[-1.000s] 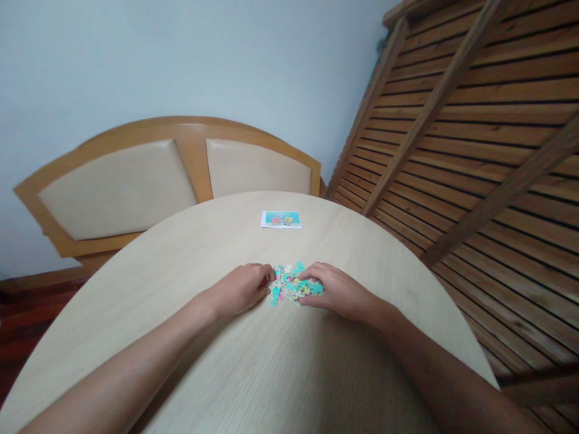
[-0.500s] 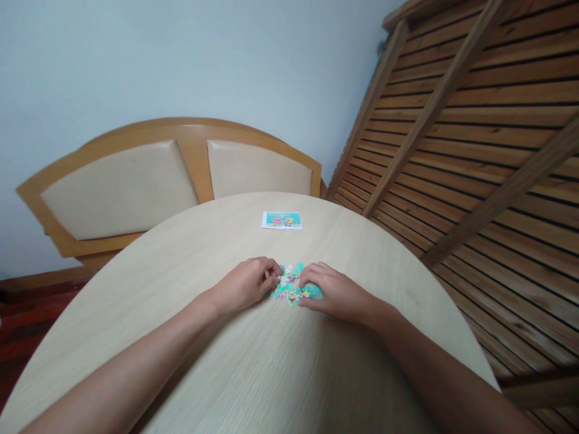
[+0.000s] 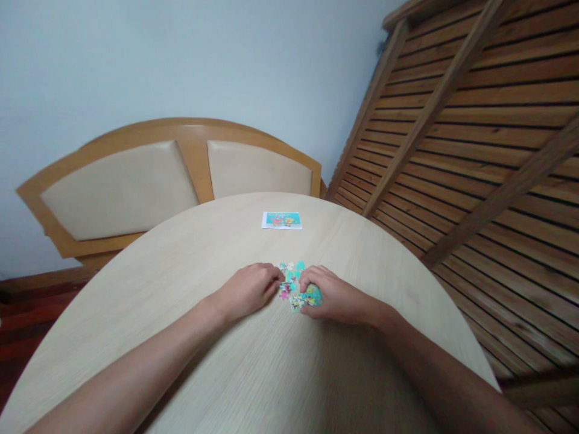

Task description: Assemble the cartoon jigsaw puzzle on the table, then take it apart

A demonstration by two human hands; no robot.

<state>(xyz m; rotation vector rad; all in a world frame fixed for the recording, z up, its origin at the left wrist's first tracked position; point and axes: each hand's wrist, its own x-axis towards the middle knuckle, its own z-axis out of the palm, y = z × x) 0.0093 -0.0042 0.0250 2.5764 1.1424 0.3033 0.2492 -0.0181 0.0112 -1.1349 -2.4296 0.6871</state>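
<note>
Turquoise, pink and yellow jigsaw pieces [image 3: 293,278] lie jumbled just below the frame's centre, seemingly none joined yet, my right hand [image 3: 335,293] curving thumb and fingers apart around them, my left hand [image 3: 253,286] bunching its fingers alongside, whether pinching one I cannot tell.

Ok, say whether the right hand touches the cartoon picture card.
Apart: the head view shows tabletop between the right hand and the cartoon picture card.
</note>
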